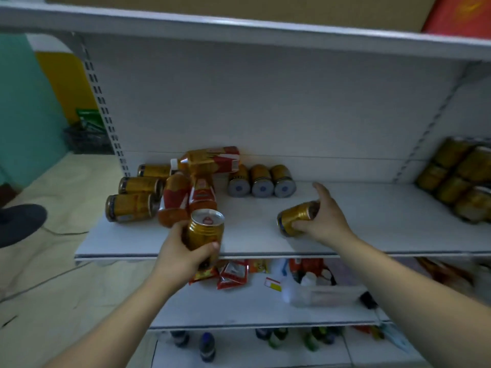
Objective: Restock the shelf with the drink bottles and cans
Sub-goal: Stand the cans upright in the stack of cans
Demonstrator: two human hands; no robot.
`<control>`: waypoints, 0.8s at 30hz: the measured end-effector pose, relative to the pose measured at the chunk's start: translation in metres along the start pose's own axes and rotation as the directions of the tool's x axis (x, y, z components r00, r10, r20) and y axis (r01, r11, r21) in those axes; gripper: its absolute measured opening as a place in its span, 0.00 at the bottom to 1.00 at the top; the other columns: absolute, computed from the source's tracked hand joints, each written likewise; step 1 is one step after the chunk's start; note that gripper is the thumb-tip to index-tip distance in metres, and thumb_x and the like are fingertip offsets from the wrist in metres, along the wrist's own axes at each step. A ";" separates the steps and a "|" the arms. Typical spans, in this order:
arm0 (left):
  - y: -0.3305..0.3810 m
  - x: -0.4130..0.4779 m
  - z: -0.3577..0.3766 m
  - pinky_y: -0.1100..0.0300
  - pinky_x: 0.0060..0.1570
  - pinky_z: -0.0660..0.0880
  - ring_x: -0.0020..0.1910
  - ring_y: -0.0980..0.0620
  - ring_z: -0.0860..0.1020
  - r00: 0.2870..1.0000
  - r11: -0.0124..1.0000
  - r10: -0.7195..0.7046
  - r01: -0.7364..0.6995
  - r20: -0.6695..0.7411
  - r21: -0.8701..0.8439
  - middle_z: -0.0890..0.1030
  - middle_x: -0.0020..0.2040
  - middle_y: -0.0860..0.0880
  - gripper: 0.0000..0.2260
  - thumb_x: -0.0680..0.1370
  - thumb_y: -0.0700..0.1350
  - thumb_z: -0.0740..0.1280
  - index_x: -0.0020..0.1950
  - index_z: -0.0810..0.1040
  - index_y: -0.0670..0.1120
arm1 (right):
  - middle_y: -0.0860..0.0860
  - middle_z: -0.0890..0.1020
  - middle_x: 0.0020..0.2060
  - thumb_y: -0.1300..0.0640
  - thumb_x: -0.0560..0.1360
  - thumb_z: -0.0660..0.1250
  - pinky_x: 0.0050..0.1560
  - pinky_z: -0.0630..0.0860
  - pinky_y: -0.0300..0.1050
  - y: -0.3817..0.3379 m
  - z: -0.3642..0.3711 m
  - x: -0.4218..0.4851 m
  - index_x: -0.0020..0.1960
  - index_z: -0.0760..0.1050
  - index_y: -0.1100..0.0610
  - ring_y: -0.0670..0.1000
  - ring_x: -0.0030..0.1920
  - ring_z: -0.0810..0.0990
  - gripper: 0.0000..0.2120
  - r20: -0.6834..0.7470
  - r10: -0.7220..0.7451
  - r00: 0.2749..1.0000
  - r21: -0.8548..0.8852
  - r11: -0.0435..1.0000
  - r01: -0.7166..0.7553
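Looking down onto a white shop shelf (372,227). The left hand (180,253) wraps fingers and thumb round a gold can (206,231), held roughly upright just above the shelf's near edge, left of centre. The right hand (325,217) grips a second gold can (295,217) lying on its side on the shelf board, right of centre, with the forefinger lifted off it. To do this step well, each can probably wants standing on its base and sliding back toward the far wall in a row; the lying can would need turning upright first. Things in the way sit at the far left: a loose heap of red-and-gold bottles (202,179) lying across one another, three side-lying cans (135,193) left of them, and three more cans (261,181) on their sides with bases facing the viewer, near the far wall. A wrapped pack of cans (462,179) sits at the right end. The stretch of board right of those three cans looks the easiest landing place. Beneath, a lower shelf (239,309) holds red snack packets (232,273).
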State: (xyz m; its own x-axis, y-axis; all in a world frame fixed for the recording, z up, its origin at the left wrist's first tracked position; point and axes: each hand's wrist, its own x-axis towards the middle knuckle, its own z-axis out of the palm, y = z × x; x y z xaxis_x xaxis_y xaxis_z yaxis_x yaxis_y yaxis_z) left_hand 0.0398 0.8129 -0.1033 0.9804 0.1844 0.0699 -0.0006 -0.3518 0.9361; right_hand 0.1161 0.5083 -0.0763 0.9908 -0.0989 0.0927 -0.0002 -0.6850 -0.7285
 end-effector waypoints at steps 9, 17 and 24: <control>0.100 -0.042 0.182 0.73 0.34 0.72 0.42 0.64 0.78 0.934 0.980 0.139 -0.083 0.329 -0.178 0.78 0.49 0.58 0.23 0.68 0.45 0.75 0.58 0.70 0.57 | 0.41 0.71 0.49 0.51 0.67 0.77 0.42 0.69 0.39 0.086 -0.122 -0.096 0.58 0.68 0.42 0.44 0.48 0.75 0.26 -0.424 0.258 0.868 0.508 0.862 -0.008; 0.199 -0.128 0.385 0.65 0.43 0.76 0.50 0.60 0.80 0.724 0.940 0.257 -0.036 0.640 -0.338 0.81 0.53 0.55 0.27 0.62 0.51 0.78 0.58 0.73 0.57 | 0.51 0.73 0.59 0.50 0.60 0.80 0.50 0.76 0.44 0.184 -0.290 -0.188 0.67 0.63 0.48 0.49 0.54 0.77 0.41 -0.542 0.435 0.719 0.640 0.768 0.017; 0.262 -0.184 0.499 0.67 0.42 0.75 0.48 0.62 0.80 0.570 0.918 0.341 -0.032 0.748 -0.395 0.82 0.51 0.59 0.26 0.60 0.54 0.77 0.55 0.73 0.60 | 0.51 0.81 0.48 0.49 0.56 0.77 0.45 0.79 0.48 0.241 -0.388 -0.235 0.53 0.73 0.50 0.49 0.46 0.81 0.27 -0.641 0.515 0.569 0.671 0.736 0.091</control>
State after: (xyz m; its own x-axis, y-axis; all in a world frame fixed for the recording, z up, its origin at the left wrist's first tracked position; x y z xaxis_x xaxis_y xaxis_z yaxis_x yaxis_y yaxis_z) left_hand -0.0429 0.2292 -0.0428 0.7059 -0.7010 0.1017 -0.1094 0.0340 0.9934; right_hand -0.1692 0.0859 -0.0104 0.4764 -0.8720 0.1130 0.1807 -0.0287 -0.9831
